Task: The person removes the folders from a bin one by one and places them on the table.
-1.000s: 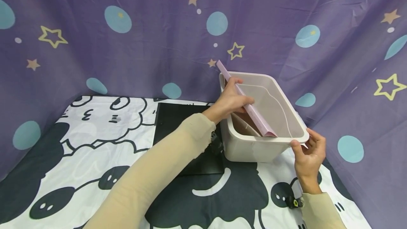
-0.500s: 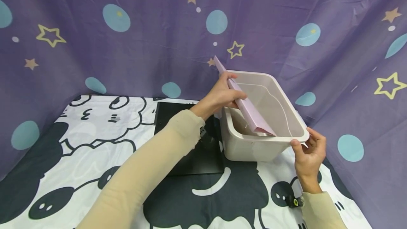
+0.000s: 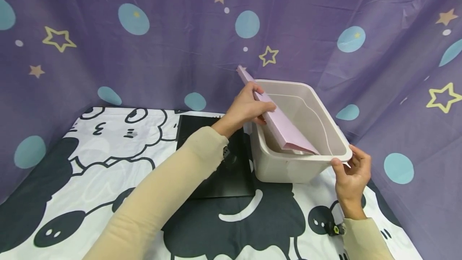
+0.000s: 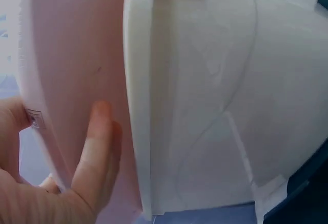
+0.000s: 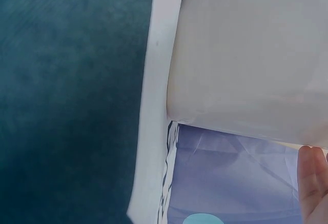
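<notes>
A pink folder-like item (image 3: 290,133) lies slanted across the left part of an off-white plastic bin (image 3: 285,171), its far end above the back rim and its near end by the front rim. My left hand (image 3: 249,103) grips its upper edge, thumb on one side and fingers on the other. In the left wrist view the fingers lie along the flat face of the pink folder (image 4: 77,44), beside the bin's rim (image 4: 138,96). My right hand (image 3: 351,181) pinches the bin's front right corner. Only some fingertips (image 5: 310,178) show in the right wrist view.
A flat black rectangular item (image 3: 223,179) lies on the cartoon-print cloth (image 3: 108,196), left of the bin and partly under my left forearm. A purple curtain (image 3: 162,51) with stars and blue spots hangs behind and to the right, close to the bin.
My left hand has shifted left with the pink folder, which has tipped so more of its broad side shows. My right hand keeps its place on the bin's corner.
</notes>
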Tool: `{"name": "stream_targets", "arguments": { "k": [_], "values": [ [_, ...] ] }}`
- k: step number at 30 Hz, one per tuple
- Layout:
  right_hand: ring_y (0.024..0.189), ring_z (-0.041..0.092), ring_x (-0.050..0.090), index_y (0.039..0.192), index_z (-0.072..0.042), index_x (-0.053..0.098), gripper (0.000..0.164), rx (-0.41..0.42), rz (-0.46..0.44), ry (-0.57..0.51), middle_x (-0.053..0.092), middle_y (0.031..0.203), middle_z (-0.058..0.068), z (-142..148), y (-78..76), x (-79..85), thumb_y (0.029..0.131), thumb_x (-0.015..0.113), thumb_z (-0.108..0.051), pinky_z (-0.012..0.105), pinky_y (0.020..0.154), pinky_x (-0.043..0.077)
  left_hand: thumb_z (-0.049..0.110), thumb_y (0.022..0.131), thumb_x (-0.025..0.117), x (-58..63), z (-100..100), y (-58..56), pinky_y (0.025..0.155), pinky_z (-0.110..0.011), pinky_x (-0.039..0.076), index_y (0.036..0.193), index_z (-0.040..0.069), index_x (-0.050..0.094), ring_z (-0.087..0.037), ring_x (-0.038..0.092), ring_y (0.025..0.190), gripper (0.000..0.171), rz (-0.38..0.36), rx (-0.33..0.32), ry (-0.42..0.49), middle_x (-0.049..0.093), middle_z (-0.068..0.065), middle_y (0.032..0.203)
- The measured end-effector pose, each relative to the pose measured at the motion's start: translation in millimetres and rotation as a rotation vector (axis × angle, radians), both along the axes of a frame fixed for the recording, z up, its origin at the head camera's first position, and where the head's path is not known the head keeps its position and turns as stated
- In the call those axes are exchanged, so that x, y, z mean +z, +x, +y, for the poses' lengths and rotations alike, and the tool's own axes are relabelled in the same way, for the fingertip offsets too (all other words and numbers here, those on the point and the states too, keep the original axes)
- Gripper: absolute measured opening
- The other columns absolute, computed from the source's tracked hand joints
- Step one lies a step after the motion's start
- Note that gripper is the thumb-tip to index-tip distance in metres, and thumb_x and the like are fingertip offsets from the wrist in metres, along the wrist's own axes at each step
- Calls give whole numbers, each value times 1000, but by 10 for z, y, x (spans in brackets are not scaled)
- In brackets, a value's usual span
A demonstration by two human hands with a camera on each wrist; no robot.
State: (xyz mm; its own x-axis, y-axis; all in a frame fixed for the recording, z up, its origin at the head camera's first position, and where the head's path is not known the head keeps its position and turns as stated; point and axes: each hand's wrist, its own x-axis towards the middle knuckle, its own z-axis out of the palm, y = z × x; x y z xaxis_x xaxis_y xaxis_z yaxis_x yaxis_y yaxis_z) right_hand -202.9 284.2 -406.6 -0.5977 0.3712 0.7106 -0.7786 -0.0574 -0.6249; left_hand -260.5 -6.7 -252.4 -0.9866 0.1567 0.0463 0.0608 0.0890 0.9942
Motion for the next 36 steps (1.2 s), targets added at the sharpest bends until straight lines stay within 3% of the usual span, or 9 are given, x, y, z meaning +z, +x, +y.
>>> {"name": "stream_targets", "arguments": {
  "k": [5,9,17,27,36],
  "values": [
    [85,20,62,123,15,48,60,-7,0,18,63,106,22,15,-9,-5,72,78,3,20,68,53,8,74,80,-13,0,-9,55,-37,57,128,4,37,-27,65,73,68,-10,1,-30,46,-22,118],
    [85,20,62,122,15,48,60,-6,1,14,63,106,22,13,-8,5,72,78,3,20,68,53,1,75,77,-51,-16,-33,58,-35,57,134,4,33,-29,64,79,74,-41,-35,15,42,-23,122],
    [85,20,62,123,15,48,59,-12,1,27,63,106,22,11,0,-4,72,76,5,19,68,53,-10,73,72,-36,22,-49,66,-38,57,133,5,33,-34,63,91,73,-74,-31,133,40,-25,126],
    [85,19,63,122,15,48,59,-6,3,21,63,107,22,-8,5,-3,72,78,4,19,69,53,-10,75,71,57,-3,-47,63,-38,57,136,7,30,-35,62,92,76,-109,-26,115,36,-25,130],
    [85,21,62,123,15,48,59,3,-3,0,63,107,22,-5,11,5,72,77,5,20,69,53,-4,76,73,129,-185,-24,69,-38,57,137,9,33,-31,62,92,74,-127,-12,101,35,-19,134]
  ]
}}
